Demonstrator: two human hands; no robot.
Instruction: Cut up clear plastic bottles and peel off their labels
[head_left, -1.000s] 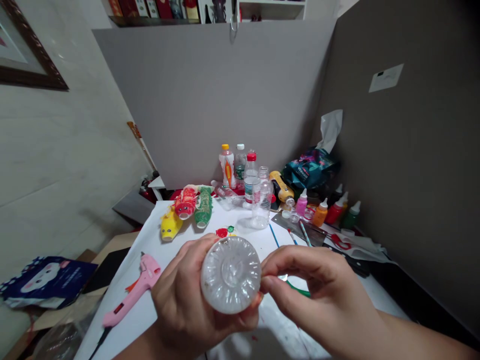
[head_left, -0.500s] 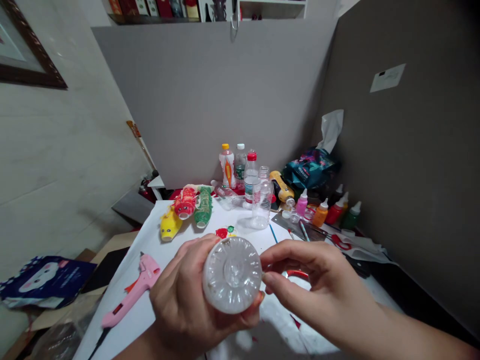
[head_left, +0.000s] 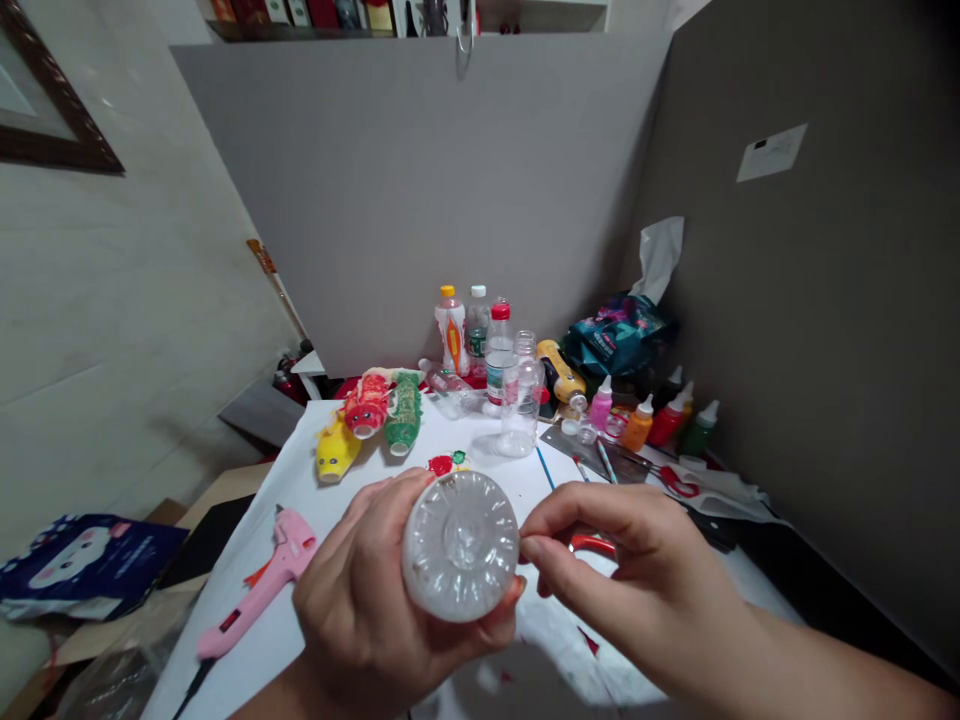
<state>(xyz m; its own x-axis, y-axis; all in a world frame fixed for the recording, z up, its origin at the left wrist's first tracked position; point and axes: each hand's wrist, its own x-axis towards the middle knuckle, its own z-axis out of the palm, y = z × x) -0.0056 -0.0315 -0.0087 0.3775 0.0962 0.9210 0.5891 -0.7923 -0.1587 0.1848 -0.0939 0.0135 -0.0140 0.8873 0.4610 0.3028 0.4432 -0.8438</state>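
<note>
My left hand (head_left: 358,592) is wrapped round a clear plastic bottle (head_left: 460,548), its round ribbed base facing me. The rest of the bottle is hidden behind that base. At its right side, my right hand (head_left: 637,565) has thumb and forefinger pinched together, close against the bottle's edge. Whatever lies between those fingertips is too small to make out. Red-handled scissors (head_left: 592,545) lie partly hidden behind my right hand. A pink hot glue gun (head_left: 259,585) rests left of my left hand.
Yellow (head_left: 337,452), red (head_left: 367,405) and green (head_left: 403,415) fish-like bottle figures sit at the back left. An uncapped bottle (head_left: 523,400) stands before several others. Paint bottles (head_left: 637,425), a metal ruler (head_left: 577,450) and a tissue pack (head_left: 622,335) are at the right.
My right thumb and forefinger have closed tighter together beside the bottle. The view has shifted slightly; my left hand keeps the same hold.
</note>
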